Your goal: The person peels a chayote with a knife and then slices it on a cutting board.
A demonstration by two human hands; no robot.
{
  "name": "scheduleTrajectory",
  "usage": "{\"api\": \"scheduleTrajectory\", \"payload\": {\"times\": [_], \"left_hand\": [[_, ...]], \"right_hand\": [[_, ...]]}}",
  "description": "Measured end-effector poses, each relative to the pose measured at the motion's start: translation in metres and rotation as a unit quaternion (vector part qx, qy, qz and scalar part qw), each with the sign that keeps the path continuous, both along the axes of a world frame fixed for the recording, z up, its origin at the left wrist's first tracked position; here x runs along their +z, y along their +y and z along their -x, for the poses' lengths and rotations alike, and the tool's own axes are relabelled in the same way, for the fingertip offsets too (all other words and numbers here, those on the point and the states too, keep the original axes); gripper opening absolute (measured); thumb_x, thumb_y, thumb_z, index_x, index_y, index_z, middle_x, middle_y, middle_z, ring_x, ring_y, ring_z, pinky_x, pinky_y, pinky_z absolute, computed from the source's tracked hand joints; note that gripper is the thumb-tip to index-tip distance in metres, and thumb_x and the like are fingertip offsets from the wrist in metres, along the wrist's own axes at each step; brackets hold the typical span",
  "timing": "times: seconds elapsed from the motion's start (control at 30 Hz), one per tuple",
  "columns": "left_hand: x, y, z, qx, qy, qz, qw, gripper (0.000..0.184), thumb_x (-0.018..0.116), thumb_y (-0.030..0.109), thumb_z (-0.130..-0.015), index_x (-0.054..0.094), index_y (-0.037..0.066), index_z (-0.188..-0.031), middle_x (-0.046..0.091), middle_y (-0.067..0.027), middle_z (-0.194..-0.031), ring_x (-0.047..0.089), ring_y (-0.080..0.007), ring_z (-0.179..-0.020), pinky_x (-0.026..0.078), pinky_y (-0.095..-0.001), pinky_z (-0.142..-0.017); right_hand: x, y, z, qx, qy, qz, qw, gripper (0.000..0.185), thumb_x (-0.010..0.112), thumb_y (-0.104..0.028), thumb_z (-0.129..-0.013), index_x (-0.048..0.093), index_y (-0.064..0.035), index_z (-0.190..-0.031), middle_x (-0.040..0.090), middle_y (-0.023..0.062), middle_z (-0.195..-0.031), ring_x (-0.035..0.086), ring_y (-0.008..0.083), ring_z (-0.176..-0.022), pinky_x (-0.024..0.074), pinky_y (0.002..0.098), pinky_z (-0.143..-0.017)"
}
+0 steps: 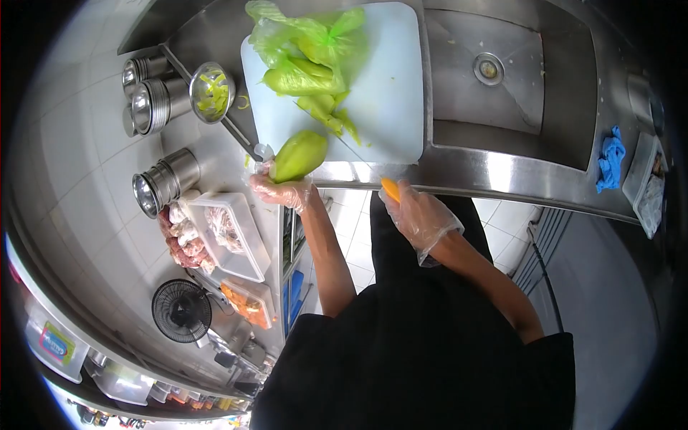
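My left hand (279, 188), in a clear plastic glove, is closed around a large green mango (301, 155) at the near left corner of the white cutting board (390, 86). My right hand (419, 218), gloved too, grips the orange handle of a knife (390, 188). Its thin blade points up and left over the board's near edge, apart from the fruit. Green peelings (330, 113) lie on the board beyond the blade. Behind them, a green plastic bag (308, 39) partly covers more green fruit (297, 81).
A steel sink (451, 72) lies right of the board, with a blue cloth (610, 159) on its far side. Left are a metal bowl (212, 93) with yellow-green strips, steel containers (168, 180), a clear plastic tub (229, 235) and a black fan (181, 311).
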State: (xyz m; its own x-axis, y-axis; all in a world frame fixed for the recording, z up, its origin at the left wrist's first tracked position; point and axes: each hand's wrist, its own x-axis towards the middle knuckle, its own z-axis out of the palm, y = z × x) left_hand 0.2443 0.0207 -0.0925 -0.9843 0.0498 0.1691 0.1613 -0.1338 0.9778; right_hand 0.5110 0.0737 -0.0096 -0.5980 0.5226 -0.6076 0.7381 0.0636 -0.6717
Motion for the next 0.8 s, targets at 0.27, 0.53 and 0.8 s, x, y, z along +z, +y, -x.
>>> {"api": "scheduleTrajectory", "payload": {"times": [0.27,0.53,0.8], "left_hand": [[0.006,0.013,-0.022,0.007,-0.002,0.021,1.000,0.043,0.053,0.039,-0.102,0.048,0.005,-0.077,0.053,-0.0058,-0.077,0.054,-0.0198,-0.072,0.052,-0.0361,-0.070],[0.017,0.018,-0.027,0.023,0.174,0.209,0.962,0.059,0.045,0.045,-0.106,0.054,0.000,-0.068,0.060,-0.0105,-0.068,0.056,-0.0202,-0.064,0.050,-0.0360,-0.064],[0.022,0.018,-0.029,-0.041,0.224,0.229,0.946,0.054,0.047,0.034,-0.107,0.065,-0.005,-0.073,0.070,-0.0103,-0.070,0.061,-0.0182,-0.062,0.049,-0.0313,-0.062]], "right_hand": [[0.005,-0.008,0.002,0.011,-0.006,0.035,0.999,0.041,0.052,-0.035,-0.108,0.046,0.0053,-0.111,0.067,0.0303,-0.071,0.072,0.0454,-0.071,0.0602,0.0511,-0.062],[-0.010,-0.011,0.005,0.027,0.010,0.016,0.999,0.035,0.054,-0.031,-0.107,0.048,0.0039,-0.108,0.068,0.0256,-0.073,0.073,0.0426,-0.071,0.0606,0.0493,-0.062],[0.037,0.015,-0.016,0.057,-0.031,-0.013,0.998,0.046,0.059,-0.032,-0.105,0.053,0.0078,-0.127,0.072,0.0210,-0.081,0.075,0.0363,-0.070,0.0618,0.0445,-0.064]]}}
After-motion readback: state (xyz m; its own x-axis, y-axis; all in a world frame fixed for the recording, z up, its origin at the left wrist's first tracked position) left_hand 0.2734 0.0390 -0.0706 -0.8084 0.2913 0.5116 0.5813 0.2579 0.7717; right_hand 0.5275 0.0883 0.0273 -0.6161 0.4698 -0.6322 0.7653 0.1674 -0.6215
